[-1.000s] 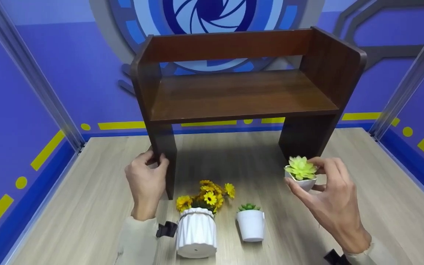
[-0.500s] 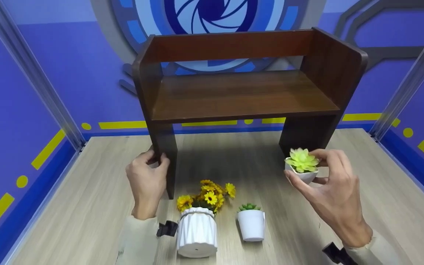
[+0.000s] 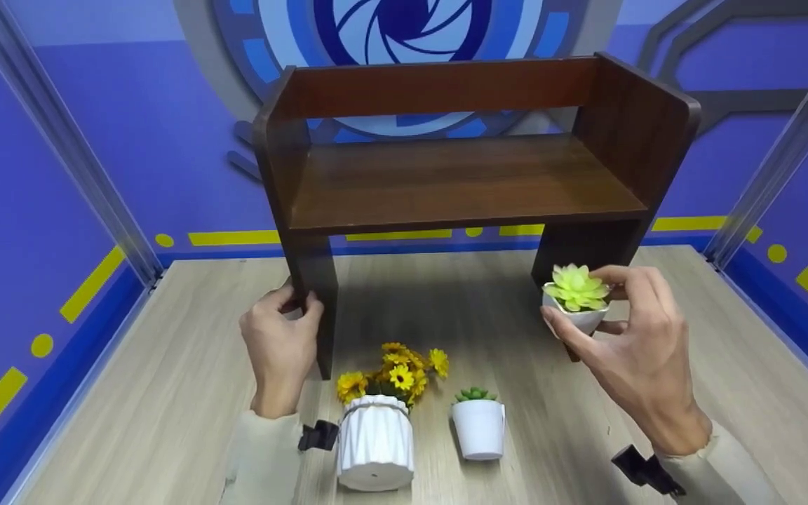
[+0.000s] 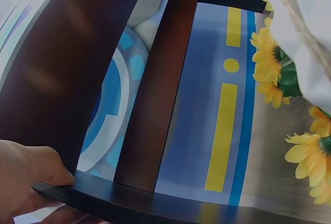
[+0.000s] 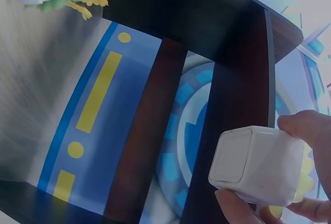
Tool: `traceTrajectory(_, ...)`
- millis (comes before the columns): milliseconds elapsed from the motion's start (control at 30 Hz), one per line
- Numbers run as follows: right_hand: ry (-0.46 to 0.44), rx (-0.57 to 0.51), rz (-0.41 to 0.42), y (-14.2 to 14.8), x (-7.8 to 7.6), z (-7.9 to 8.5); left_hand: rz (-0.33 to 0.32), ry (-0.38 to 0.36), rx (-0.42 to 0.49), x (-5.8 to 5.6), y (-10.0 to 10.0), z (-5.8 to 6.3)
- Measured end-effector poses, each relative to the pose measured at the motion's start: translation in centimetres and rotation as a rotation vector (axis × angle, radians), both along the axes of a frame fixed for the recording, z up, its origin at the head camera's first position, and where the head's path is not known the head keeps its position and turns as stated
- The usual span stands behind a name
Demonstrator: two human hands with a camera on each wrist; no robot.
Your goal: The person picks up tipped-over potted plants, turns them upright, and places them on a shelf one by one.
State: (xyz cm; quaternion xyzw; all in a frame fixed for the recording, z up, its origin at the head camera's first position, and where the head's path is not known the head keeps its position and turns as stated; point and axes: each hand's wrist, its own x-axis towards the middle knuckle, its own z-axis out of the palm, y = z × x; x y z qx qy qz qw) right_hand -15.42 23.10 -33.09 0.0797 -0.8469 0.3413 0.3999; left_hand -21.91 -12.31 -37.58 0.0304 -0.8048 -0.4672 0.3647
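I'm holding the potted succulent (image 3: pixel 577 301) upright in curled right fingers (image 3: pixel 634 283), near side of the right leg (image 3: pixel 583 245) of the brown shelf (image 3: pixel 460 181); my left fingers (image 3: pixel 309 314) are pinching its left leg (image 3: pixel 314 270) (steadying, presumably).

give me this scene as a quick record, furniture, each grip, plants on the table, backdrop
furniture: brown shelf standing on wood-grain table
left grip: holding the shelf's left side panel
right grip: holding pale green succulent in white pot, raised off the table
table plants: yellow flowers in fluted white pot, lying down; small green succulent in white pot, to its right
backdrop: blue-purple wall
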Motion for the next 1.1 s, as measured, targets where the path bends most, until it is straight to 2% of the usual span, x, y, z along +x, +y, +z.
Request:
traceTrajectory(700,0.093,0.021,-0.010,-0.2,-1.1,2.2,-0.004,-0.019,0.019,0.1,-0.1,0.1)
traceTrajectory(1100,0.102,0.027,-0.026,-0.4,-1.5,3.8,-0.005,-0.014,0.019,0.1,-0.1,0.2)
